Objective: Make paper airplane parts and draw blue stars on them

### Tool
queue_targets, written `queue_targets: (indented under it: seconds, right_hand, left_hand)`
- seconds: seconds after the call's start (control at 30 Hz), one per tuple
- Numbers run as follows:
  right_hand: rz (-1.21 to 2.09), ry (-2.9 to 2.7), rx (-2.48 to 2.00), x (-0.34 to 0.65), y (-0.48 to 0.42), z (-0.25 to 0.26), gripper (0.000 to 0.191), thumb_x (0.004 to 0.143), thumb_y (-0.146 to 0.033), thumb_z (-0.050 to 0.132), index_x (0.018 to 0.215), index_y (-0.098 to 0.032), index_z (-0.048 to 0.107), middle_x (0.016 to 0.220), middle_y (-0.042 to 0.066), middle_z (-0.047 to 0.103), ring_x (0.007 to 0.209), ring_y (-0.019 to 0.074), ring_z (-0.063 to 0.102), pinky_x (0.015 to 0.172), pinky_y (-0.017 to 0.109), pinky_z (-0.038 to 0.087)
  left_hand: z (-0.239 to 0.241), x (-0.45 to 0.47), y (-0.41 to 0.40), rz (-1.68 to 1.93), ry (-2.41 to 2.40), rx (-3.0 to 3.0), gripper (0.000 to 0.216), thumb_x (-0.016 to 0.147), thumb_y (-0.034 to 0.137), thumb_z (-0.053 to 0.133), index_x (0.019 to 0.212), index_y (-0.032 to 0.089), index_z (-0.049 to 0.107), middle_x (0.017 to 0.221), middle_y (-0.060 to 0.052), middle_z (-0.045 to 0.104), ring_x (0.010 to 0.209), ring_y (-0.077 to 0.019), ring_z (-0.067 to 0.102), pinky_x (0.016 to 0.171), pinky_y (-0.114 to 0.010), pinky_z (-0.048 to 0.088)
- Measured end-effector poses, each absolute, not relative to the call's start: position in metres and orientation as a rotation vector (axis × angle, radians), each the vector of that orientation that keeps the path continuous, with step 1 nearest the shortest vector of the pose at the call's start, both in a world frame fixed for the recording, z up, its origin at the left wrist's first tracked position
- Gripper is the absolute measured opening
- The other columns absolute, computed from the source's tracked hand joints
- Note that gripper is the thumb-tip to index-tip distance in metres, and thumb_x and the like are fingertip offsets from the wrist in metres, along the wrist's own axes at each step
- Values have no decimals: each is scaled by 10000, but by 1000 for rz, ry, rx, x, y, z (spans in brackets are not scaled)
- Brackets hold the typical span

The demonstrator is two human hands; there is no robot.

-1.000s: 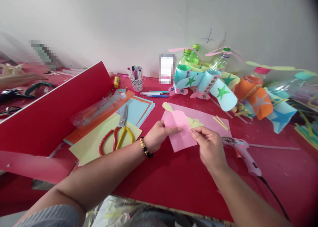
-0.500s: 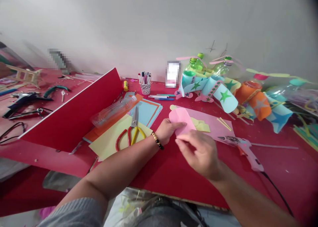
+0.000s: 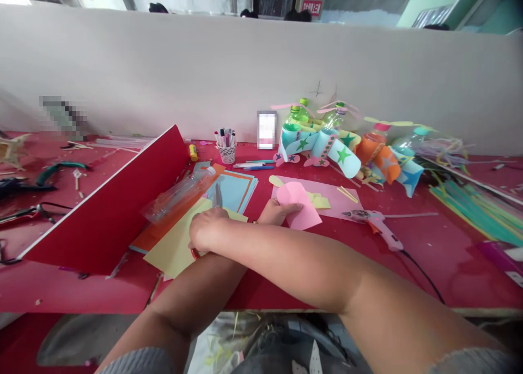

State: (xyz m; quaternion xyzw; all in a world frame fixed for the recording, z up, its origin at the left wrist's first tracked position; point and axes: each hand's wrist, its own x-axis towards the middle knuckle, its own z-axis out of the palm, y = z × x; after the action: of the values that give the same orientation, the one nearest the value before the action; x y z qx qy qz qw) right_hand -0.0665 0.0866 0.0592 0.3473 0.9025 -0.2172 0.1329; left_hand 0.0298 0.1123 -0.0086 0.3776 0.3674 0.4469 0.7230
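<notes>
Grip of the right hand (image 3: 206, 229), crossed over the left arm, is curled shut on the scissors (image 3: 218, 195) lying on a yellow sheet (image 3: 175, 248); the left hand (image 3: 273, 213) pinches one curled pink paper (image 3: 300, 205) above the bench (image 3: 449, 254). With arms crossed, the blades could nick the left forearm or drag the sheet. One pair of scissors, one glue gun (image 3: 373, 221).

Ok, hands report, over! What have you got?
Left hand pinches the pink paper. Right hand lies across the left arm, on the scissors, grip unclear. Glue gun lies right of the paper, apart.
</notes>
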Motion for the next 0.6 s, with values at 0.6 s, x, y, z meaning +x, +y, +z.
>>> queue_targets:
  seconds: [0.6]
  right_hand:
    - [-1076, 2415, 1807, -19, 100, 54, 710, 571, -279, 783, 1203, -114, 506, 1149, 226, 670, 1085, 373, 642, 813, 452, 561]
  left_hand:
    - [-6, 40, 101, 890, 777, 860, 405, 525, 349, 890, 805, 119, 708, 781, -88, 716, 766, -254, 679, 739, -376, 533]
